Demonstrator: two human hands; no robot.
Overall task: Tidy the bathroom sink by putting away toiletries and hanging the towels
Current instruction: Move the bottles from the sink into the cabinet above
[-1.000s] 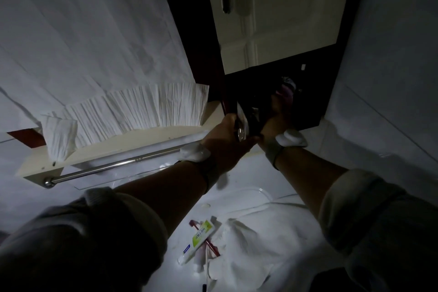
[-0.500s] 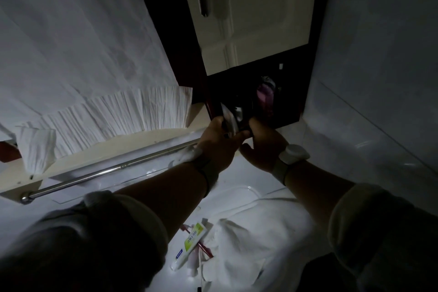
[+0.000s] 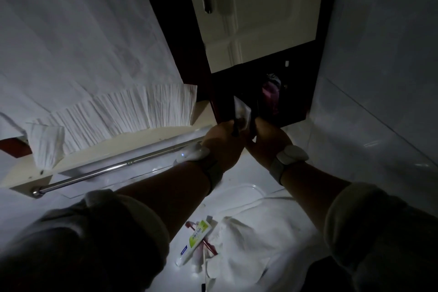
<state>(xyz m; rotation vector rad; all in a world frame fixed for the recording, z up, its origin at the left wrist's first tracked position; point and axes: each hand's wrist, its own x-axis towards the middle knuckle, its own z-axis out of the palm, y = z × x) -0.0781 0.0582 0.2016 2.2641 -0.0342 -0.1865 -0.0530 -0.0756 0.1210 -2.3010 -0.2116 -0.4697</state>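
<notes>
Evidently mid-stowing: left hand (image 3: 221, 142) grips a pale sachet (image 3: 242, 112), right hand (image 3: 265, 136) closed on something dark, unclear, at the cabinet (image 3: 291, 92); next, set them inside.

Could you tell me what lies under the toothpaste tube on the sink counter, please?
A red-handled toothbrush crosses beneath the toothpaste tube, beside a crumpled white towel. The tube hides its middle, and whether anything else lies beneath cannot be told.
</notes>
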